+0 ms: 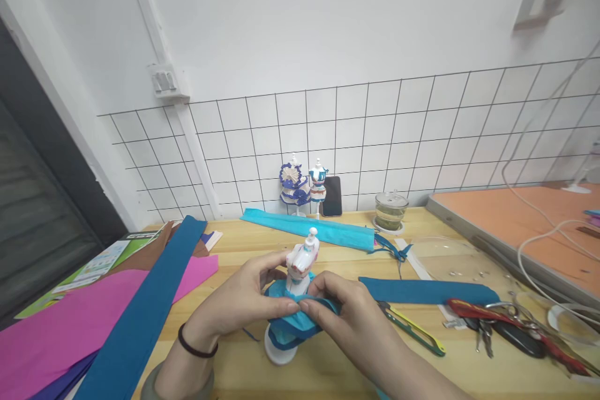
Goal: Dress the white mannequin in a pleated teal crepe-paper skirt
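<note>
A small white mannequin figure [302, 260] stands on a round white base near the front of the wooden table [244, 244]. A blue crepe-paper skirt [293, 325] is wrapped round its waist. My left hand [244, 300], with a dark band on the wrist, pinches the blue paper at the figure's waist from the left. From the right, my right hand [344, 312] pinches the same paper edge, its fingertips meeting the left hand's.
Pink [60, 331] and blue crepe-paper sheets [140, 312] lie at left. Blue paper strips [309, 228] lie behind and right. Thread snips [412, 328], keys [506, 325], a glass jar [390, 209], a phone [332, 195] and two dressed mini mannequins [300, 184] stand near the tiled wall.
</note>
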`<state>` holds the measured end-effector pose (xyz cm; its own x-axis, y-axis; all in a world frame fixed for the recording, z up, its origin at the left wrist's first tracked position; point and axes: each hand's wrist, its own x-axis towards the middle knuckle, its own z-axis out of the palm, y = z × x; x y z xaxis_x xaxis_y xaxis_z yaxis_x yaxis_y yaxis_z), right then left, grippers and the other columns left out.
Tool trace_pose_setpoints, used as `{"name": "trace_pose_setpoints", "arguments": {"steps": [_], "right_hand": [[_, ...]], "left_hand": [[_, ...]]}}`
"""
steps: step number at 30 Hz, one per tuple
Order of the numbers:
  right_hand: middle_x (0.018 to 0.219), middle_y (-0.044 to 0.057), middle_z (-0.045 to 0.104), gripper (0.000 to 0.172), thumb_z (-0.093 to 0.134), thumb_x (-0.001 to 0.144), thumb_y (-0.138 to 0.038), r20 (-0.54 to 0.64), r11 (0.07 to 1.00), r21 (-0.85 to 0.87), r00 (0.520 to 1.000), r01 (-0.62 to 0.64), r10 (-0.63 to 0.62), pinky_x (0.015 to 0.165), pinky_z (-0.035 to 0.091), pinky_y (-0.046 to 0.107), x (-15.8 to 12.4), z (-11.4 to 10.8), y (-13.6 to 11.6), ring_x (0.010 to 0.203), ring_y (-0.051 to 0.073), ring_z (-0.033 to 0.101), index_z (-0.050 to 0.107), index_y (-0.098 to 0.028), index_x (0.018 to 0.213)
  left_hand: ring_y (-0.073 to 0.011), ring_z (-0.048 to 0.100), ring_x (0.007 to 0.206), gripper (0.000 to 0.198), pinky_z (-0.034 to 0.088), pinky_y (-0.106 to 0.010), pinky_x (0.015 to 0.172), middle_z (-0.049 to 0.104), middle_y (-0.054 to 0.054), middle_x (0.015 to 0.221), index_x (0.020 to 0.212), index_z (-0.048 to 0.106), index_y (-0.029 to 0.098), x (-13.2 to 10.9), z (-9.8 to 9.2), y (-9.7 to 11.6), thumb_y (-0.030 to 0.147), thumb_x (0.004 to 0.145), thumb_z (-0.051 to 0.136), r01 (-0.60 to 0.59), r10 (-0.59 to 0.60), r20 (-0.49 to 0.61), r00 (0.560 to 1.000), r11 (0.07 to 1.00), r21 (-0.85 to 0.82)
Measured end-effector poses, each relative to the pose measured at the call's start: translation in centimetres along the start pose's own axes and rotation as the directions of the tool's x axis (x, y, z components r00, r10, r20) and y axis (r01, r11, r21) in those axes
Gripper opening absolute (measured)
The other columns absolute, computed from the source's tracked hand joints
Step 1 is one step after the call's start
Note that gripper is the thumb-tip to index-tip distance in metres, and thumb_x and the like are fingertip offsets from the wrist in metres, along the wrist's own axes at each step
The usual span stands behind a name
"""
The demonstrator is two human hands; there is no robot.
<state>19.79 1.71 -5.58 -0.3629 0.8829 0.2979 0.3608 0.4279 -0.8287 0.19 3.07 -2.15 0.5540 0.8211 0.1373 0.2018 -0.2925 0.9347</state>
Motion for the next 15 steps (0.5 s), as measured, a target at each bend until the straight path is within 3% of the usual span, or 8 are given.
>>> {"name": "trace_pose_setpoints", "arguments": {"steps": [7, 15], "right_hand": [[0.069, -0.002, 0.063, 0.014, 0.057, 0.084, -0.029, 0.032, 0.999, 0.033, 0.999, 0.01, -0.011, 0.059, 0.04, 0.022, 0.25, -0.34, -0.09, 0.064, 0.014, 0.056, 0.058, -0.019, 0.075], [0.07, -0.001, 0.063, 0.016, 0.056, 0.085, -0.03, 0.047, 1.0, 0.024, 0.999, 0.014, -0.016, 0.06, 0.04, 0.023, 0.11, -0.64, -0.21, 0.064, 0.014, 0.056, 0.06, -0.019, 0.076]], "left_hand": [[-0.0209, 0.055, 0.103, 0.067, 0.039, -0.039, 0.099, 0.058, -0.004, 0.127, 0.134, 0.048, 0.027, -0.05, 0.19, -0.11, 0.029, 0.073, 0.075, 0.002, -0.003, -0.027, 1.0, 0.999, -0.034], [-0.0199, 0.054, 0.104, 0.062, 0.039, -0.038, 0.1, 0.06, -0.004, 0.125, 0.13, 0.053, 0.027, 0.08, 0.2, 0.02, 0.031, 0.073, 0.076, -0.002, -0.001, -0.033, 0.999, 0.996, -0.088]]}}
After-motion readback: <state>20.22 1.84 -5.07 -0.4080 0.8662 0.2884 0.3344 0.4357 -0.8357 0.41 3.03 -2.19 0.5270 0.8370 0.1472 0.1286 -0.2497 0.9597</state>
